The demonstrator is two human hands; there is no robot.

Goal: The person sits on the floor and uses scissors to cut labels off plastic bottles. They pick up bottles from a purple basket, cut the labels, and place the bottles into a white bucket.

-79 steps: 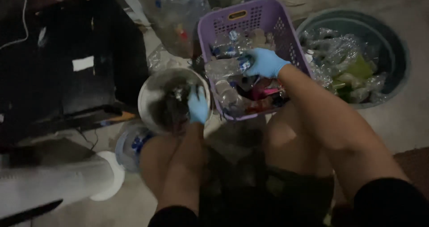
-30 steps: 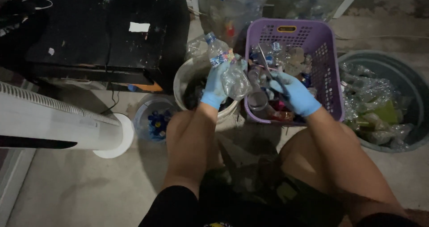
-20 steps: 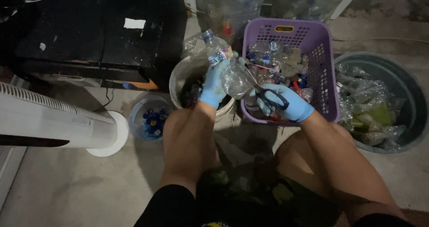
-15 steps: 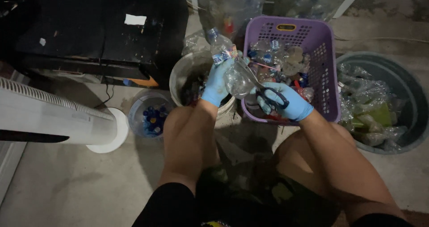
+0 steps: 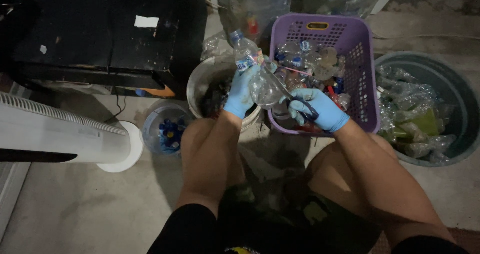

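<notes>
My left hand (image 5: pixel 241 91), in a blue glove, grips a clear plastic bottle (image 5: pixel 252 66) with a blue cap and a label, held tilted above a metal bucket (image 5: pixel 200 81). My right hand (image 5: pixel 317 109), also gloved in blue, holds black-handled scissors (image 5: pixel 292 94) whose blades reach to the bottle's label. Both hands hover between the bucket and a purple plastic basket (image 5: pixel 357 44) filled with several empty bottles.
A round dark tub (image 5: pixel 457 91) of crushed clear bottles stands at the right. A small clear container (image 5: pixel 165 131) with blue caps sits left of the bucket. A black cabinet (image 5: pixel 100 29) is at top left, a white fan column (image 5: pixel 60 141) at the left. My bare knees are below.
My right hand left the basket, took up scissors and brought them to the bottle that my left hand lifted over the bucket. The view shifted slightly.
</notes>
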